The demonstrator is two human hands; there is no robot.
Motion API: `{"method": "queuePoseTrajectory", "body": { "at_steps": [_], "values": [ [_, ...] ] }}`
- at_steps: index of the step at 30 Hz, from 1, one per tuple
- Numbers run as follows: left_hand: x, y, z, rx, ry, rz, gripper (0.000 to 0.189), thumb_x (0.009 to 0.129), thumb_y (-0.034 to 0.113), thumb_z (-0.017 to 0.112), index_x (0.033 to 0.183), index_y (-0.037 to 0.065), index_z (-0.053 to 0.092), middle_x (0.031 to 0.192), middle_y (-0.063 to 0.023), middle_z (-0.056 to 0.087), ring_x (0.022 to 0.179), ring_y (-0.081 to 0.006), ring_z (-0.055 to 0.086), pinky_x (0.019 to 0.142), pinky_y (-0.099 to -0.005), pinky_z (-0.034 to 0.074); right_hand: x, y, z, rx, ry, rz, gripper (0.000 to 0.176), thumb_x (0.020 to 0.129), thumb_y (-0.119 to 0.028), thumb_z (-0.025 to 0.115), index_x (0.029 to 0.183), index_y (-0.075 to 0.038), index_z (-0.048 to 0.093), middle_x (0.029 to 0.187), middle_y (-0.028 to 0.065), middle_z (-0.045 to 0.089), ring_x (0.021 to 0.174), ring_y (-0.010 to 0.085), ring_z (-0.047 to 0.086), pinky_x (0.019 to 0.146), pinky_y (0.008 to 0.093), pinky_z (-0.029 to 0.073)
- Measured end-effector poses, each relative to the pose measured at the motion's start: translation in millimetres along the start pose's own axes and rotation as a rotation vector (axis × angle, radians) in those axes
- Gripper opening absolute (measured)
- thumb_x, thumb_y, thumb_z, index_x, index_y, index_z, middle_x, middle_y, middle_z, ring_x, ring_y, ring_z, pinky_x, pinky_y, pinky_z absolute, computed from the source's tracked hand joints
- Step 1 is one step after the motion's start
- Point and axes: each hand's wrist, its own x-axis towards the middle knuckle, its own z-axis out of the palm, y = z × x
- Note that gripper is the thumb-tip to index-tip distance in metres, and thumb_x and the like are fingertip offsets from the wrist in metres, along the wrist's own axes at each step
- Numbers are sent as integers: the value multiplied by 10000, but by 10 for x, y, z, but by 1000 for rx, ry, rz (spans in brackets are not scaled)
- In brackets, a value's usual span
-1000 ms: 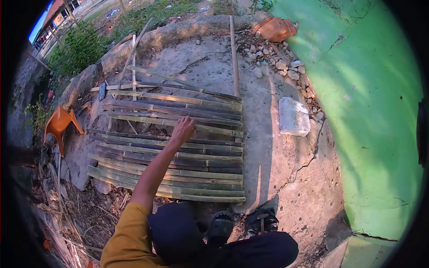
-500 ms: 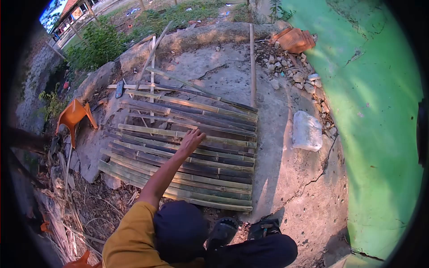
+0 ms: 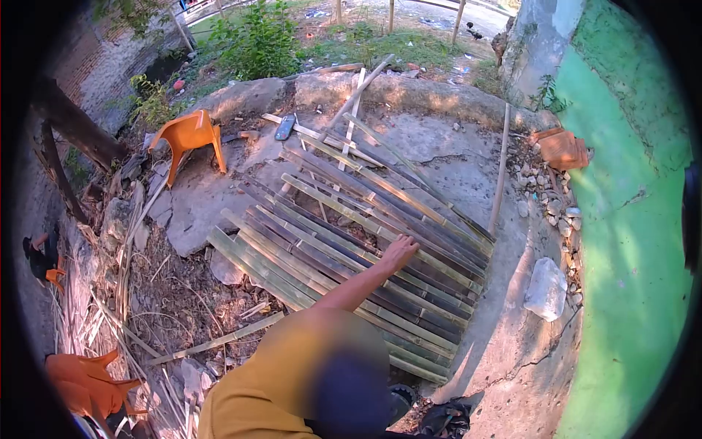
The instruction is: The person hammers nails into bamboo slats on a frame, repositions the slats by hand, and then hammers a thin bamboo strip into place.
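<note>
My left hand (image 3: 401, 252) reaches forward from a yellow sleeve (image 3: 270, 373) and rests on one of the split bamboo slats (image 3: 344, 208). Its fingers curl down over that slat near the middle of the row. Several more bamboo slats (image 3: 420, 314), some pale green and some dark brown, lie roughly side by side on the ground, with gaps between a few of them. Thinner strips (image 3: 351, 132) cross under or beyond their far left ends. My right hand is out of view. A dark, blurred shape covers part of the bottom.
An orange plastic chair (image 3: 183, 143) stands at the left, another orange chair (image 3: 88, 384) at lower left. A phone (image 3: 286, 127) lies near the slats. A long pole (image 3: 502, 168), rubble (image 3: 552, 194) and a whitish block (image 3: 546, 289) lie toward the green wall (image 3: 629, 293).
The view has turned left, so the slats now run diagonally and appear farther right. My left hand stays on the slats. More of the lower-left orange chair shows.
</note>
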Motion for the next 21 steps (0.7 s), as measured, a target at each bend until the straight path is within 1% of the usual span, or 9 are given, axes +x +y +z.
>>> {"method": "queuePoseTrajectory", "body": {
  "at_steps": [3,4,7,8,10,11,15,19,21],
  "values": [
    [-14,80,-82,18,14,44,298,901,123,646,1199,110,641,1143,-147,628,1213,-342,577,1056,-513,423,-102,3,25,0,10,7,264,973,-44,665,1236,-71,660,807,54,593,705,158,594,609,284,504],
    [-62,124,-107,-71,53,98,323,906,110,623,1228,83,635,1179,-160,611,1239,-355,558,1111,-554,406,-153,17,37,0,11,14,266,974,-39,664,1238,-71,660,809,53,592,707,156,593,609,282,504],
    [-298,325,-312,-135,-154,157,410,961,263,655,1312,51,628,1483,-188,501,1442,-383,427,1188,-571,336,-281,7,53,4,12,31,276,974,-25,662,1246,-71,657,818,49,588,714,149,591,608,274,504],
    [-405,370,-270,-152,-161,184,410,961,263,655,1312,51,628,1483,-188,501,1442,-383,427,1188,-571,336,-340,4,63,7,10,38,279,974,-20,661,1248,-71,657,820,48,587,716,146,590,608,271,504],
    [-634,381,-203,-46,-177,119,574,1010,410,604,1458,55,554,1669,-194,309,1566,-383,252,1240,-600,243,-432,-1,69,13,10,41,286,974,-10,660,1253,-71,655,826,46,584,721,142,588,607,266,504],
    [-700,372,-167,-39,-236,103,686,1034,483,542,1573,73,436,1726,-194,183,1605,-373,146,1257,-627,166,-458,-11,75,14,7,47,289,974,-6,659,1256,-71,655,829,45,583,723,139,587,607,263,503],
    [-1116,353,-188,-62,-190,56,738,1027,478,552,1605,63,357,1712,-209,208,1599,-377,162,1267,-628,105,-431,11,56,22,-6,13,303,975,14,656,1266,-71,652,840,40,578,732,130,584,606,253,503],
    [-1801,387,-656,-30,-203,-36,740,1003,406,601,1614,79,338,1710,-216,203,1601,-378,156,1270,-635,72,-231,80,-130,32,-9,-39,318,975,33,653,1276,-71,649,851,35,572,741,120,580,605,243,503],
    [-2266,377,-942,9,-213,-161,738,991,377,617,1614,92,340,1712,-216,192,1601,-381,154,1269,-640,76,-99,118,-308,26,-3,-76,326,975,43,652,1281,-71,647,856,32,570,746,116,578,604,238,503]
  ]
}}
